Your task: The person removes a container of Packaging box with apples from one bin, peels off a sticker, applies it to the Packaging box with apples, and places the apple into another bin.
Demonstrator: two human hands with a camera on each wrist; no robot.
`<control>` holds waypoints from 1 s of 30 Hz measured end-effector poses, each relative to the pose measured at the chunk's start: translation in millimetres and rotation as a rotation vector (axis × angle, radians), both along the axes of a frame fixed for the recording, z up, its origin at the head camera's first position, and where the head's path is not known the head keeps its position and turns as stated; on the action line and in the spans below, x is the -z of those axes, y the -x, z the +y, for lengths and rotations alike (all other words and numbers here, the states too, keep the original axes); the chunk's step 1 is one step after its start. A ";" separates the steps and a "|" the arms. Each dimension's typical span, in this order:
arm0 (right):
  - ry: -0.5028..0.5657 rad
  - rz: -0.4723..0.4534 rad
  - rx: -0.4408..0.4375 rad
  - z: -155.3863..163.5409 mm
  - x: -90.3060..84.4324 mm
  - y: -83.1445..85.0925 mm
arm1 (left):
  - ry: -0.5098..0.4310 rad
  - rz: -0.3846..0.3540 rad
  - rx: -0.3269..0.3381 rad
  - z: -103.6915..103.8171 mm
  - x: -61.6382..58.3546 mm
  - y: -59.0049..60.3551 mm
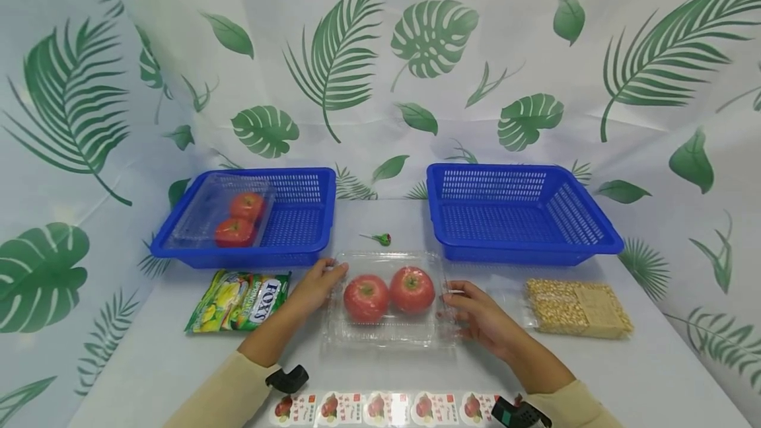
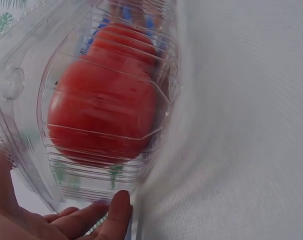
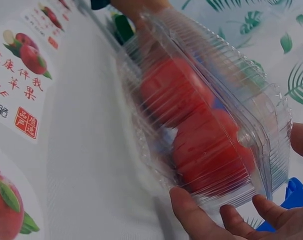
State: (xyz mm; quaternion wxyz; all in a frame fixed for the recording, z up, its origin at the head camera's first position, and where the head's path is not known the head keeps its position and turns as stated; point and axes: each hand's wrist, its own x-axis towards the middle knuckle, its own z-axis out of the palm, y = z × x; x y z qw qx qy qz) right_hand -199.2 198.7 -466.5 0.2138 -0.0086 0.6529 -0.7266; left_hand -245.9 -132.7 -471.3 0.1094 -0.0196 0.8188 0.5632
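A clear plastic clamshell box [image 1: 389, 334] with two red apples [image 1: 411, 289] inside is held between both hands, low over the white table in front of the body. My left hand [image 1: 315, 287] grips its left end, with fingertips against the ridged side in the left wrist view. At the opposite end, my right hand [image 1: 483, 316] holds the box by its side; the right wrist view shows fingers spread along the lower edge and rim. Through the ridged plastic in that view, both apples [image 3: 211, 150] show side by side. The lid lies over them.
A blue basket [image 1: 297, 257] at back left holds another clear box with two apples. Another blue basket [image 1: 517, 253] stands back right. A green FOX'S candy bag [image 1: 240, 301], a bag of corn kernels [image 1: 579, 308], a small artificial flower [image 1: 380, 239] and apple stickers [image 1: 380, 408] lie around.
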 end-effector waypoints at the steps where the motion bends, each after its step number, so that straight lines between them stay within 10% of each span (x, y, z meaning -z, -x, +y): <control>1: 0.002 0.002 0.000 0.0 0.4 0.3 | 0.006 -0.002 -0.007 0.3 0.7 0.2; 30: -0.064 0.027 0.046 -7.6 3.6 9.0 | -0.039 0.005 -0.005 -3.2 5.6 6.6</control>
